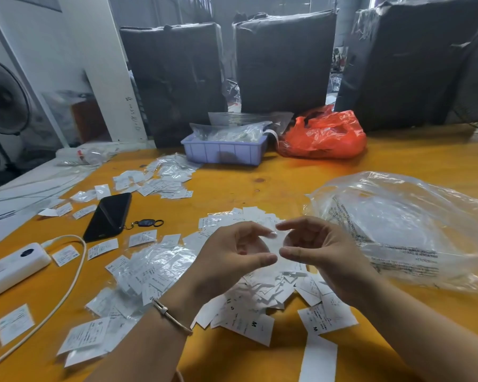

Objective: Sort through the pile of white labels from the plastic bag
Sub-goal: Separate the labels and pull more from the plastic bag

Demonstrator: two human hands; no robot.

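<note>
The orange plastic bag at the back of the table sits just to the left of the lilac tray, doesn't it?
Not quite: the head view shows the orange plastic bag at the back of the table, but just to the right of the lilac tray, not to its left.

Single head-worn wide-angle view, looking forward and down across the yellow bench (pixel 287 175). Both hands sit close below the lens; dark wrapped bales (pixel 284 64) stand upright at the far edge.
</note>
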